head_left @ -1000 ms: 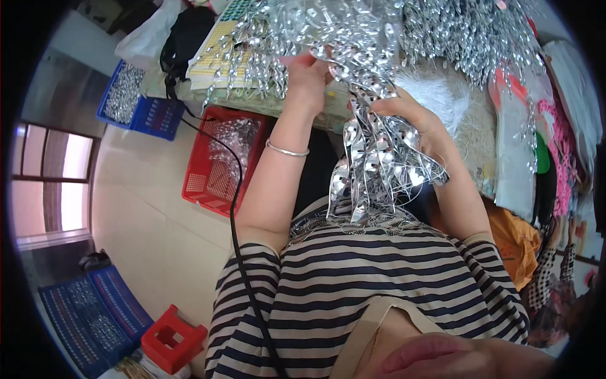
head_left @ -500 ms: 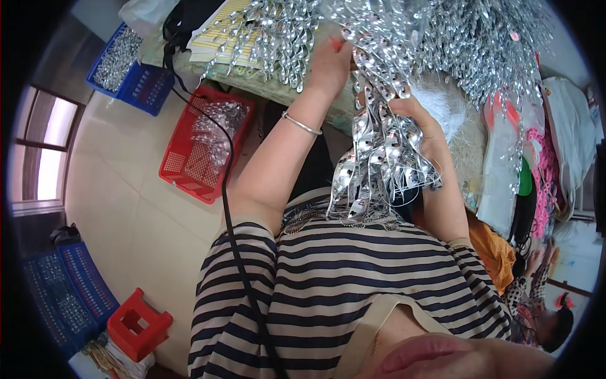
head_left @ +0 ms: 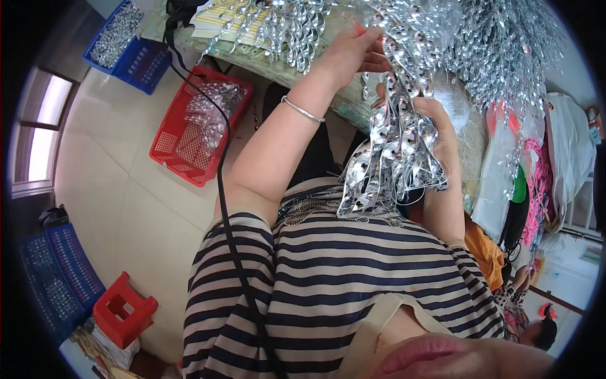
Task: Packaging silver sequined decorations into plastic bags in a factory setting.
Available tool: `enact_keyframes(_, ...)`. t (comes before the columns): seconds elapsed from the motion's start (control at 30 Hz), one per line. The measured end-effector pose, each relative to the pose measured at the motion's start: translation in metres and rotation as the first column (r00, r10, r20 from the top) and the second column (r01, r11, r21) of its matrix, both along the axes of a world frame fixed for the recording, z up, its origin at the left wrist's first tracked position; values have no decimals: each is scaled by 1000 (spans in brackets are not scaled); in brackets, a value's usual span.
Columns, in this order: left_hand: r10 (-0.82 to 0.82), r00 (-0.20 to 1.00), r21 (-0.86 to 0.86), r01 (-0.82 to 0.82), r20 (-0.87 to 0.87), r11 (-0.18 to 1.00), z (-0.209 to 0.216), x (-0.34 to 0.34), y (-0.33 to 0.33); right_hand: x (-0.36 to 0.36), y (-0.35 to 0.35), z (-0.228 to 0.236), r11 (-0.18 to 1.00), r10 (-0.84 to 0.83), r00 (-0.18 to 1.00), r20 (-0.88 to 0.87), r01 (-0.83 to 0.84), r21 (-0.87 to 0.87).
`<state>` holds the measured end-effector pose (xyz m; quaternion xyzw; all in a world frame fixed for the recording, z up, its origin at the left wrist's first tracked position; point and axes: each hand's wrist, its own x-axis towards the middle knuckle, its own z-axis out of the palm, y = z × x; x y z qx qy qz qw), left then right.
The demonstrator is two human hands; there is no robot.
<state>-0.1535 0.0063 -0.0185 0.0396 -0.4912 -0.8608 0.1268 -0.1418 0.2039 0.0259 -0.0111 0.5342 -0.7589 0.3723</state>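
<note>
Desk [head_left: 352, 106]: silver twisted-foil strand bundle [head_left: 392, 148] hangs across its near edge. Right hand [head_left: 411, 98] grasps the bundle; left hand [head_left: 377, 47] meets its upper edge, pinch unconfirmed. Advisable: steady right grip, easing 1 strand apart at a time against tangling.

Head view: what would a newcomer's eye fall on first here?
Probably the shiny bundle of twisted silver strips at centre, gripped in the right hand, with the left hand at its upper part. Next would likely come the dense mass of silver strands at upper right. The bright red plastic basket stands out on the floor at left, with silvery pieces inside.
</note>
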Motion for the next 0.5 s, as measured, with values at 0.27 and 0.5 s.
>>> enact_keyframes(0.27, 333, 928, -818, -321, -169, 478, -26, 17, 13, -4, -14, 18, 947, 230, 955, -188, -175, 271)
enact_keyframes(0.5, 279, 960, -873, -167, -37, 458, -31, 52, 28, -24, -18, 4, 901, 363, 866, -345, -230, 368)
